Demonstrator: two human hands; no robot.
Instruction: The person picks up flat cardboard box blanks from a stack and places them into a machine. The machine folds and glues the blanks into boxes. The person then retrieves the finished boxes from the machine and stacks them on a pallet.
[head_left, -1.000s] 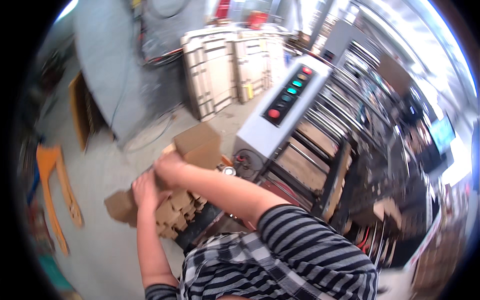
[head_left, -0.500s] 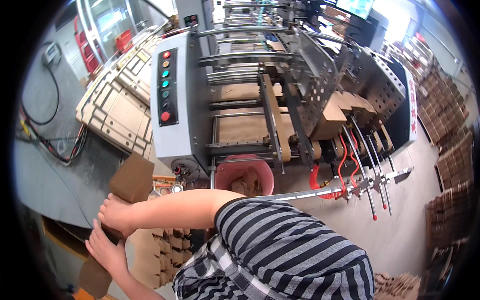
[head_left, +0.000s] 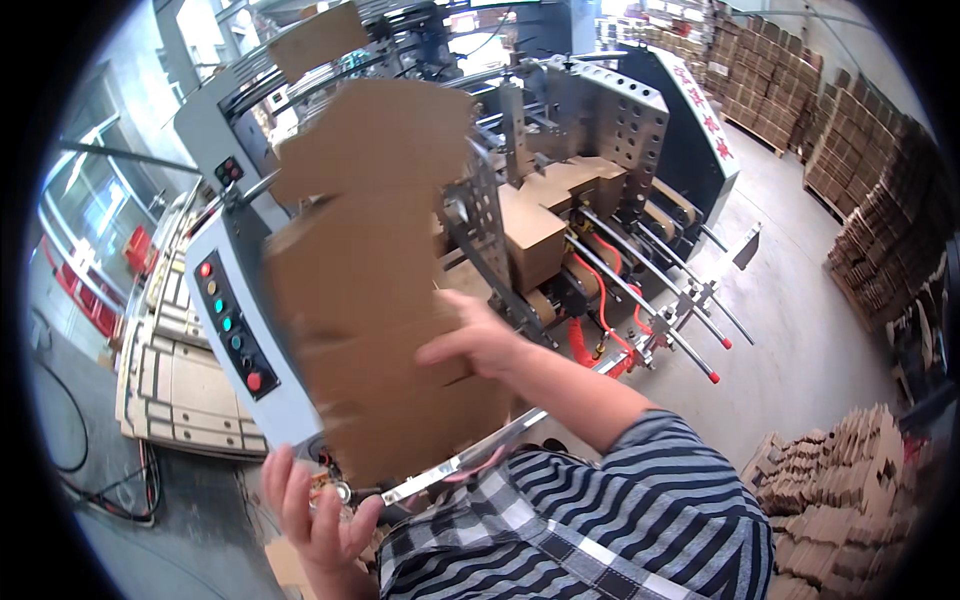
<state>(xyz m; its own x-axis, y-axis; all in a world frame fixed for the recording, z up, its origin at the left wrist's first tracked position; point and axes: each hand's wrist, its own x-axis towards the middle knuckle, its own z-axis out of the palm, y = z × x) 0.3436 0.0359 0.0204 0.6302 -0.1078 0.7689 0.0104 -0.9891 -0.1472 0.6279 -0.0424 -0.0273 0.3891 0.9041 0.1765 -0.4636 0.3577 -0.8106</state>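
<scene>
A large brown die-cut cardboard blank (head_left: 375, 230), slightly smeared by motion, stands raised in front of the machine. My right hand (head_left: 480, 340) grips it at its right edge, thumb lying across the near face and the other fingers partly hidden. Below its lower left corner is my left hand (head_left: 320, 515), fingers spread and curved upward, apart from the board and holding nothing. A smaller brown cardboard piece (head_left: 318, 42) shows above the blank; whether it belongs to the same blank I cannot tell. In the machine's feeder sits a stack of cardboard blanks (head_left: 535, 240).
The machine's control panel (head_left: 228, 325) with coloured buttons is at left. Metal rods (head_left: 690, 350) with red tips jut toward me. Wooden die boards (head_left: 185, 390) lean at left. Cardboard stacks stand on the right (head_left: 850, 130) and at the lower right (head_left: 830, 500).
Both hands were together at the lower left over brown cardboard. My right hand has swung up and right with the blank; my left hand is now off the cardboard. The view has turned right.
</scene>
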